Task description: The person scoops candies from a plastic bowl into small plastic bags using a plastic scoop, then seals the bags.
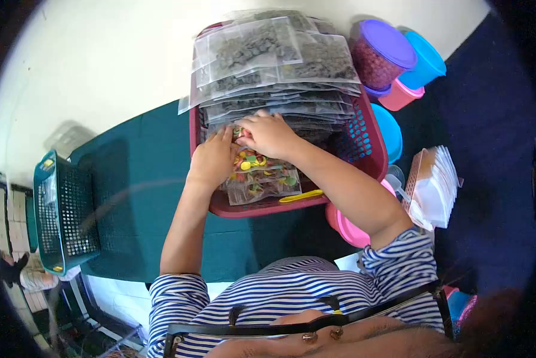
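Note:
Both hands are inside a maroon basket (pixel 368 140) on the green-covered table. My left hand (pixel 213 156) lies at the left side of a row of clear packets with colourful contents (pixel 253 162). Just right of it, my right hand (pixel 269 135) rests on the upper part of that row, its fingers curved over a packet with red and green pieces. Both hands appear to press on or grip packets, though the fingertips are partly hidden. Stacked clear bags of dark pieces (pixel 256 51) fill the far part of the basket. A yellow strip (pixel 301 196) lies at the near rim.
A green basket (pixel 66 215) stands at the table's left end. Lidded tubs, one purple-lidded (pixel 388 45), stand beyond the maroon basket on the right. Nearer are a blue lid (pixel 387 134), pink containers (pixel 347 225) and a holder with white papers (pixel 434 190).

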Demonstrator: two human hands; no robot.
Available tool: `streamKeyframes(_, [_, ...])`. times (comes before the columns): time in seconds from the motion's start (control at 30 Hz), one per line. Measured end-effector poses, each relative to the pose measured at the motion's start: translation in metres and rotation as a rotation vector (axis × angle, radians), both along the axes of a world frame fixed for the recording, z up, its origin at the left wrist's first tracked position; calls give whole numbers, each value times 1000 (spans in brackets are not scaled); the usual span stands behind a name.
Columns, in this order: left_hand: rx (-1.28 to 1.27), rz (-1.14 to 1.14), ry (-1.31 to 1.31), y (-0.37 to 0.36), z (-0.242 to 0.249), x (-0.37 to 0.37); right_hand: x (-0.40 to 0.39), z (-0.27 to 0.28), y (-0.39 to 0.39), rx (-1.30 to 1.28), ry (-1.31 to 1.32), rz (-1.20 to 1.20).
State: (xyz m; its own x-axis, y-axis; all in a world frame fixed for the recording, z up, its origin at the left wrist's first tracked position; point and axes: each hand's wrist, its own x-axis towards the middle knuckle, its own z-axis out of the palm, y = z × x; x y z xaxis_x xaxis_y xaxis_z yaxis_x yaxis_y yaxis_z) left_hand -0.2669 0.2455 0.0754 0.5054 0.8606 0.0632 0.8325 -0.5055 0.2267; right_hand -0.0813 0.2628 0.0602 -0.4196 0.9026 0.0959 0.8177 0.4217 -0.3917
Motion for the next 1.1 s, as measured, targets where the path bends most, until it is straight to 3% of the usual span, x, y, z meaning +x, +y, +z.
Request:
streamKeyframes(0.1, [-59, 10, -7, 3, 8, 4, 3, 11, 2, -1, -9, -28])
streamKeyframes(0.17, [32, 40, -181, 3, 1, -1, 5, 29, -1, 56, 38, -82])
streamKeyframes(0.2, [-75, 77, -224, 3, 7, 0, 11, 38, 1, 56, 50, -104])
streamKeyframes(0.27, [-5, 26, -256, -2, 9, -1, 27, 60, 6, 184, 400, -160])
streamKeyframes(0.3, [65, -5, -306, -1, 12, 1, 37, 70, -3, 202, 400, -180])
streamKeyframes(0.33, [98, -36, -330, -1, 15, 2, 49, 76, -19, 342, 574, -211])
streamKeyframes(0.37, [101, -58, -327, -2, 18, 4, 63, 81, -39, 485, 748, -240])
streamKeyframes(0.43, [69, -34, -348, -5, 26, 5, 93, 88, -104, 447, 1167, -205])
streamKeyframes(0.47, [90, -55, -354, -3, 20, 4, 111, 74, -133, 526, 1243, -230])
streamKeyframes(0.53, [94, -89, -374, -6, 25, 5, 141, 38, -199, 519, 1366, -571])
streamKeyframes(0.57, [98, -103, -400, -8, 26, 6, 160, 14, -230, 460, 1523, -585])
streamKeyframes(0.6, [138, -111, -418, -10, 26, 8, 164, 3, -258, 336, 1904, -913])
streamKeyframes(0.63, [141, -125, -424, -12, 29, 9, 171, -21, -296, 242, 2095, -1021])
streamKeyframes(0.7, [147, -175, -404, -15, 35, 13, 166, -63, -363, 121, 2027, -1069])
streamKeyframes(0.77, [171, -203, -417, -17, 35, 18, 130, -75, -402, 60, 1654, -1230])
streamKeyframes(0.8, [24, -169, -470, -17, 34, 18, 117, -70, -414, -39, 1640, -1208])
streamKeyframes(0.9, [68, -189, -469, -24, 37, 21, 112, -60, -416, -199, 1739, -1090])
streamKeyframes(0.93, [135, -209, -420, -25, 40, 23, 121, -54, -412, -161, 1746, -1117])
streamKeyframes(1.03, [112, -180, -685, -49, 51, 49, 167, -37, -404, -46, 1714, -1050])
streamKeyframes(1.1, [117, -263, -732, -72, 52, 78, 201, -35, -403, 143, 1559, -834])
